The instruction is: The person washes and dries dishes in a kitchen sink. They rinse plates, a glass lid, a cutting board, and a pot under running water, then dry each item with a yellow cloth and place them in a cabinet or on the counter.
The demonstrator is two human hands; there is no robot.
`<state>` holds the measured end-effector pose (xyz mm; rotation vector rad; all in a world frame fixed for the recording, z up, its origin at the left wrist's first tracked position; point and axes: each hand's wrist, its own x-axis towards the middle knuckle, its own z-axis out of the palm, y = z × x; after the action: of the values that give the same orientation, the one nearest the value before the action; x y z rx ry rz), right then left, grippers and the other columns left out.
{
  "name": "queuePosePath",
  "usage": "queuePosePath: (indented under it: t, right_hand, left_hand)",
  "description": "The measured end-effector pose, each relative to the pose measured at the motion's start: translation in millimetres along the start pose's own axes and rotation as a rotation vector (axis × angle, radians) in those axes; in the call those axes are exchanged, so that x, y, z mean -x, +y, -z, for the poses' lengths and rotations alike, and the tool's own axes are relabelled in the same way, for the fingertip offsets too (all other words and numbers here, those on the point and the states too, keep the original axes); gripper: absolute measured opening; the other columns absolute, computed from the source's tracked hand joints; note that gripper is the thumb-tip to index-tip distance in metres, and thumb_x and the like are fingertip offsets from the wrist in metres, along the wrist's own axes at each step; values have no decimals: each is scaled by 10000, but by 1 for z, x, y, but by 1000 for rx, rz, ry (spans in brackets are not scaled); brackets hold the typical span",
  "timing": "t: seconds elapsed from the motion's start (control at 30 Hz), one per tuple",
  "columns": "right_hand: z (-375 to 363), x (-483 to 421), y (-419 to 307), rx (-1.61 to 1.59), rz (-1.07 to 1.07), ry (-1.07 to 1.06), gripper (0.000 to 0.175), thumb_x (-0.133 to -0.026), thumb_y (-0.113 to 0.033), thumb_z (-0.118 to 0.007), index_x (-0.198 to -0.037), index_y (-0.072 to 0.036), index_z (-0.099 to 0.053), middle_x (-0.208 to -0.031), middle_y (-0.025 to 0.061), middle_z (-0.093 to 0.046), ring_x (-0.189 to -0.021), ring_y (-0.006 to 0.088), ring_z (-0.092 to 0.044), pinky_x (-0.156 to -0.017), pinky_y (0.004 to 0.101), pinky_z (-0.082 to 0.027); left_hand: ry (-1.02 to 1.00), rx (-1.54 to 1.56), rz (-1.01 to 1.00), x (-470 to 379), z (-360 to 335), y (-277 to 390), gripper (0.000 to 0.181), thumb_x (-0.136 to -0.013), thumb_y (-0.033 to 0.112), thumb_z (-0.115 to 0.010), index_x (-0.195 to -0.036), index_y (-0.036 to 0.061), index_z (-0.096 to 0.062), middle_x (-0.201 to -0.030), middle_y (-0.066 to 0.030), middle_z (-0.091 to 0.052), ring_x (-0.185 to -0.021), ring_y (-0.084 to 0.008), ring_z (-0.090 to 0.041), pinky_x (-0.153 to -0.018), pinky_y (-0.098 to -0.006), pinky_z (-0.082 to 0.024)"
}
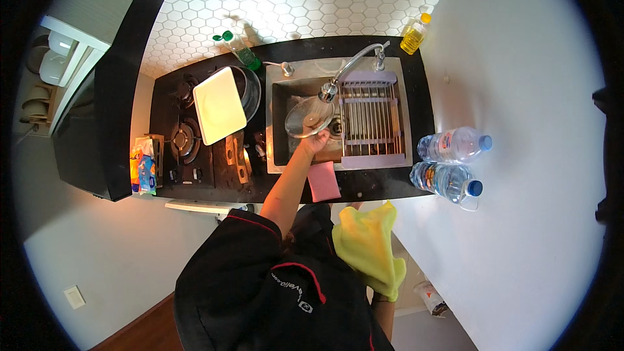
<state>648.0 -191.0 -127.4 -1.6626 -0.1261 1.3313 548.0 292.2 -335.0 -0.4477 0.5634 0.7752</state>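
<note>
My left hand point(316, 142) reaches into the steel sink point(282, 153) and holds a clear round vessel point(297, 118) by its near edge. Whether this is a lid or a bowl, I cannot tell. Water sprays onto it from the head of the flexible faucet point(327, 91) just above. A yellow-green cloth point(365, 243) covers my right hand, which hangs beside my body below the counter edge. The cloth hides its fingers. On the sink's right half rests a dish rack point(373, 161) with metal bars and lilac ends.
A pink cloth point(323, 183) lies at the counter's front edge. Left, a cream rectangular tray point(219, 107) leans over a dark pan point(252, 92), near wooden-handled utensils point(239, 161) and the stove point(183, 140). A green bottle point(243, 54), yellow-liquid bottle point(414, 36) and two water bottles point(451, 145) flank the sink.
</note>
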Motion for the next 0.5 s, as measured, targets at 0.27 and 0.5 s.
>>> queuePosePath:
  t: [0.27, 0.5]
  right_hand:
    - [0, 2, 3, 37, -35, 14, 548, -1024, -386, -515, -1443, -34, -481, -1396, 136, -547, -1317, 254, -519, -1100, 409, -410]
    - [3, 12, 11, 56, -100, 44, 552, -1022, -384, -517, -1445, -32, -478, -1401, 139, -543, -1322, 256, -514, -1106, 411, -403]
  left_hand:
    - [-210, -158, -30, -64, 36, 18, 383, -969, 431, -655, -1098, 78, -579, -876, -51, -556, -721, -175, -493, -665, -323, -468]
    - [-574, -200, -15, -63, 14, 24, 584, -926, 599, -630, -1381, 242, -551, -1331, -103, -557, -1188, -297, -530, -916, -425, -530]
